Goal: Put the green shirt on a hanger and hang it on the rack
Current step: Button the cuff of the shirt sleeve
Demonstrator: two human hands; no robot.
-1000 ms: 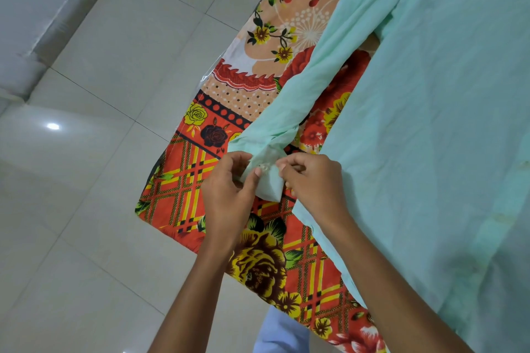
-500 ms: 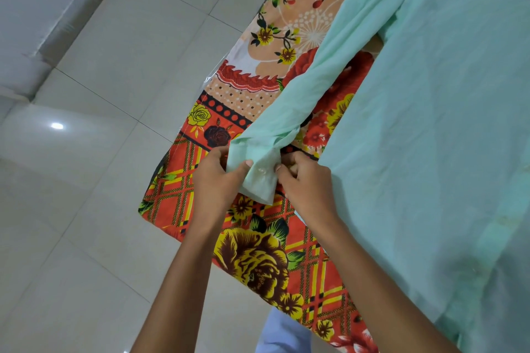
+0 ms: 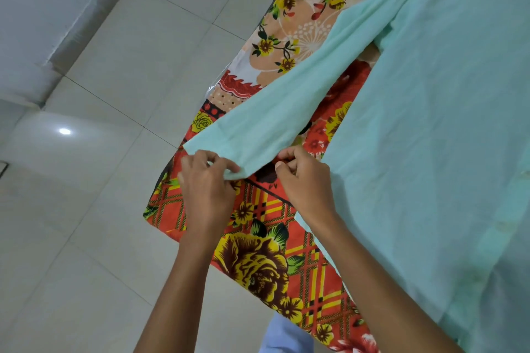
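Since the earlier frames the cuff end of the sleeve (image 3: 275,120), then bunched and folded between the two hands, has been drawn out flat and wider, and the hands have moved apart to its two corners. The green shirt (image 3: 436,129) lies spread on the floral cloth (image 3: 258,261), its body to the right and the sleeve running diagonally down to the cloth's left edge. The left hand (image 3: 205,183) pinches the sleeve's lower hem corner between thumb and curled fingers. The right hand (image 3: 304,180) has its fingers curled at the opposite edge; whether it actually holds fabric cannot be told. No hanger or rack is in view, so the work appears to be at the straightening stage. Risk: the sleeve end sits at the cloth's edge above the tiled floor (image 3: 100,209); an uneven pull could drag it off, or re-crease the thin fabric.
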